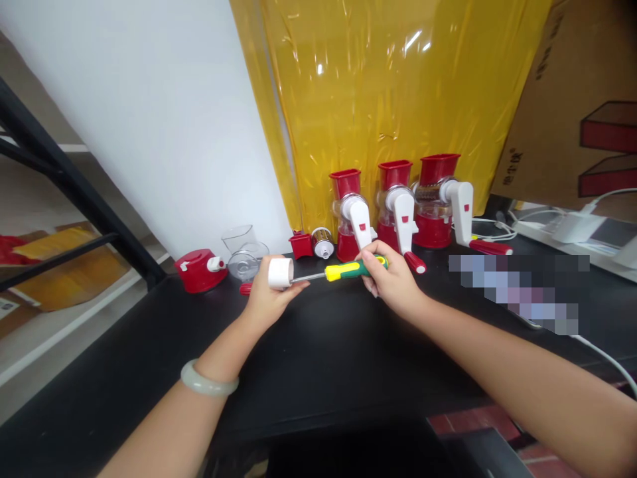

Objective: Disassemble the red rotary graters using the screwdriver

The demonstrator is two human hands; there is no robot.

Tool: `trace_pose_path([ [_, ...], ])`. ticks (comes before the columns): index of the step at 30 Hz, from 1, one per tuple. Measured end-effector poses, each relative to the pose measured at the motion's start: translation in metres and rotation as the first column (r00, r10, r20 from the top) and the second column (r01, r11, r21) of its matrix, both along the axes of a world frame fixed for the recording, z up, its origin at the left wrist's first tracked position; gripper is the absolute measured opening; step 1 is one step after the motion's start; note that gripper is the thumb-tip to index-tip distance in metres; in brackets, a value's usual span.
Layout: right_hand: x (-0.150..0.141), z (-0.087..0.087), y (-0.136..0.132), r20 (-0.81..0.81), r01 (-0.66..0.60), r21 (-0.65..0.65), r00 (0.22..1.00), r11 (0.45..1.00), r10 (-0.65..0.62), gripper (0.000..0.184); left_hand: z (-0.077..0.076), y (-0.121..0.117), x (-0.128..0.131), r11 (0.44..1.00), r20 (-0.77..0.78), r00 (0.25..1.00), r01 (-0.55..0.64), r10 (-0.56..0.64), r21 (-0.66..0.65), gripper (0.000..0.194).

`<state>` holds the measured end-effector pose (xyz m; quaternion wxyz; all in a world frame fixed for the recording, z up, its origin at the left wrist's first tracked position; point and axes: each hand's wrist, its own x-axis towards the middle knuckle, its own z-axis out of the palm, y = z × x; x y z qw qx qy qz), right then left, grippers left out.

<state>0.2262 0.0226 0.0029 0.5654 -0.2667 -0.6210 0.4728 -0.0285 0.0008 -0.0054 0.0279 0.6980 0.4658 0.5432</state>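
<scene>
My left hand (269,299) is closed around a white plastic crank handle (280,272), whose rounded end shows above the fingers. A red grip (245,289) pokes out beside that hand; whether it belongs to the held piece is hidden. My right hand (391,279) grips a green and yellow screwdriver (343,269) level, its shaft pointing left. The metal tip reaches the underside of the white piece, close to my left fingers. Behind my left hand are a red grater base (200,271) and a clear plastic housing (243,252).
Three assembled rotary graters, including one (438,206) at the right, line the back of the black table (318,372). A red hopper (301,244) and a grater drum (323,243) lie beside them. A cardboard box (562,99) and a white cable (604,355) are at right.
</scene>
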Motion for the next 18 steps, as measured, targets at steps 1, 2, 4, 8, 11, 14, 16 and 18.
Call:
trace_pose_path([
  [1,-0.0001,0.0001,0.0001,-0.005,0.021,0.01,1.0,1.0,-0.021,0.045,-0.0011,0.0006,-0.0014,1.0,0.005,1.0,0.012,-0.012,-0.026,0.052],
  [2,-0.0002,0.0,0.0001,-0.009,0.036,0.017,0.999,0.999,-0.036,0.044,-0.0026,0.0015,-0.0029,0.999,0.009,1.0,0.023,-0.023,-0.04,0.056],
  [4,-0.0006,-0.0004,-0.0006,-0.012,0.053,0.033,0.999,0.998,-0.052,0.043,-0.0057,0.0034,-0.006,0.998,0.025,0.998,0.055,-0.054,-0.042,0.057],
  [8,-0.0013,-0.0011,-0.0035,-0.03,0.046,0.076,0.999,0.996,-0.044,0.039,-0.0086,0.006,-0.0088,0.99,0.079,0.986,0.144,-0.144,-0.001,0.058],
  [11,-0.0014,-0.0017,-0.0038,-0.068,0.042,0.071,0.997,0.997,-0.037,0.039,-0.009,0.0064,-0.0088,0.984,0.091,0.98,0.177,-0.176,-0.002,0.063],
  [14,-0.0012,-0.0029,-0.0012,-0.083,0.032,0.043,0.996,0.999,-0.028,0.039,-0.0096,0.0055,-0.0092,0.98,0.101,0.977,0.194,-0.19,-0.033,0.063],
  [16,-0.0007,-0.0035,0.0009,-0.077,0.024,0.025,0.997,0.999,-0.022,0.039,-0.0091,0.0036,-0.0087,0.974,0.101,0.973,0.217,-0.209,-0.072,0.059],
  [18,0.0,-0.0032,0.0029,-0.053,0.033,0.014,0.998,0.999,-0.032,0.042,-0.007,0.0008,-0.0065,0.965,0.108,0.971,0.226,-0.212,-0.136,0.054],
])
